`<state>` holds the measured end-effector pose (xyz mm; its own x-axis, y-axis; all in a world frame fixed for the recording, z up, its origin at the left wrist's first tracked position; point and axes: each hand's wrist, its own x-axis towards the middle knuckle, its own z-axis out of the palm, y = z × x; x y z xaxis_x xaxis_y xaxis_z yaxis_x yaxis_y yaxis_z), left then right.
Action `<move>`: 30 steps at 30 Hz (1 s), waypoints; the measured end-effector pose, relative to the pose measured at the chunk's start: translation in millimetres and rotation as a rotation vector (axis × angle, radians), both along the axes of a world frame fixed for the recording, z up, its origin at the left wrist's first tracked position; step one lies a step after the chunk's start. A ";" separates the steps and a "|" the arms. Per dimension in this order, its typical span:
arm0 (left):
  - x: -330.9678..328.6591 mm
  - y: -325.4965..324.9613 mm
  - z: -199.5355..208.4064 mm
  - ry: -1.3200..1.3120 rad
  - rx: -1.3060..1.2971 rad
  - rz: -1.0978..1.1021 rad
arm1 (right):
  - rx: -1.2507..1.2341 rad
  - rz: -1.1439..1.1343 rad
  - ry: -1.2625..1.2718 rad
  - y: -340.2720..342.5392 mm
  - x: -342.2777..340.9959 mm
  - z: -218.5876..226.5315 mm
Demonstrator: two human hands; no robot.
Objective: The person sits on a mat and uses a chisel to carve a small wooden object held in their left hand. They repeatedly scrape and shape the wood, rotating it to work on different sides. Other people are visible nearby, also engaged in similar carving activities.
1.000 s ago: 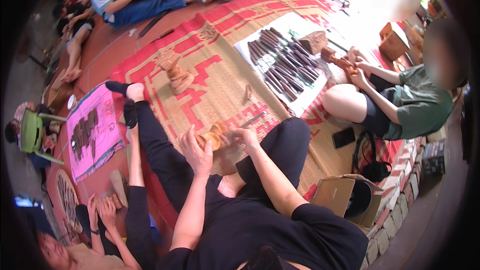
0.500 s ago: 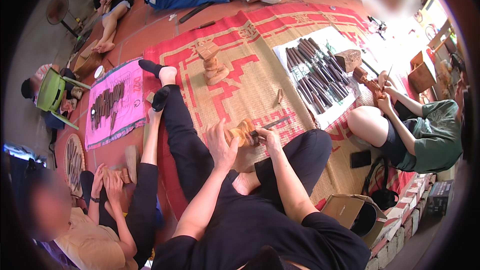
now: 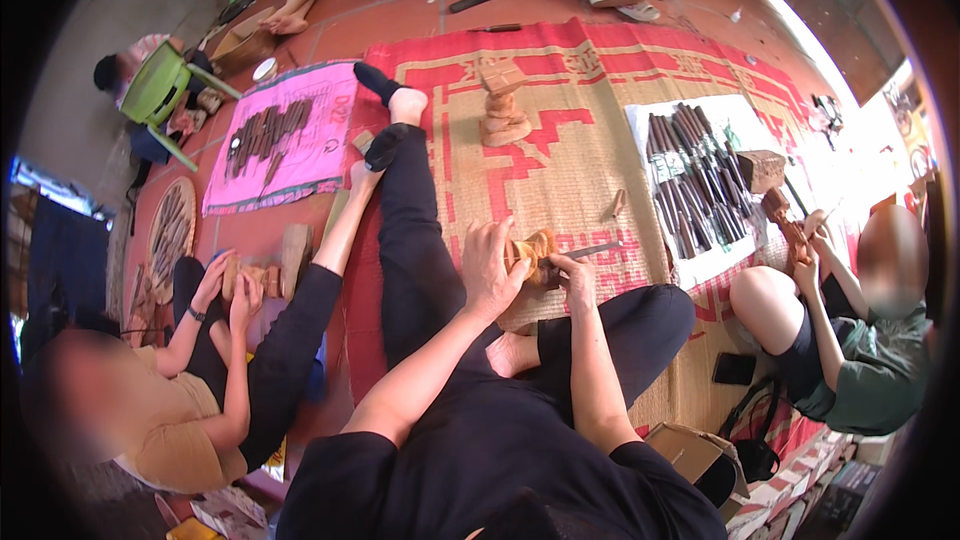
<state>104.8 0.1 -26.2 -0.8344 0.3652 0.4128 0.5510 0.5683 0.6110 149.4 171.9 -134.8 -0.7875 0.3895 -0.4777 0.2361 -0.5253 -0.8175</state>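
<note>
My left hand (image 3: 487, 268) is closed around one end of a small light-brown wood carving (image 3: 538, 244) above my lap. My right hand (image 3: 577, 278) pinches a narrow, flat grey metal tool (image 3: 604, 247) at the carving's right side. One end of the tool points right; its other end is partly hidden by my fingers, so I cannot tell whether it touches the wood. Beyond my hands, a taller carved wooden figure (image 3: 504, 118) with a blocky top stands upright on the patterned mat (image 3: 590, 165). A small wood piece (image 3: 618, 203) lies nearer, to the right.
Several dark-handled carving tools (image 3: 700, 180) lie on a white cloth, beside a wood block (image 3: 762, 170). More tools (image 3: 268, 140) rest on a pink cloth (image 3: 320, 162). People work wood at both sides. A phone (image 3: 734, 369) and cardboard box (image 3: 690, 452) are at right.
The whole view has swung left, so the mat and the things on it sit further right in the picture. Both hands keep their hold on the carving and the tool.
</note>
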 end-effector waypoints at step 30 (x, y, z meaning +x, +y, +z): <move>2.3 -1.7 -18.8 0.037 0.001 0.028 | -0.017 -0.042 0.039 -0.6 -0.6 6.2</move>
<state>107.1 -1.5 -45.0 -0.8281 0.3419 0.4442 0.5576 0.5829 0.5910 148.8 171.3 -128.6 -0.7884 0.4151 -0.4541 0.1818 -0.5479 -0.8165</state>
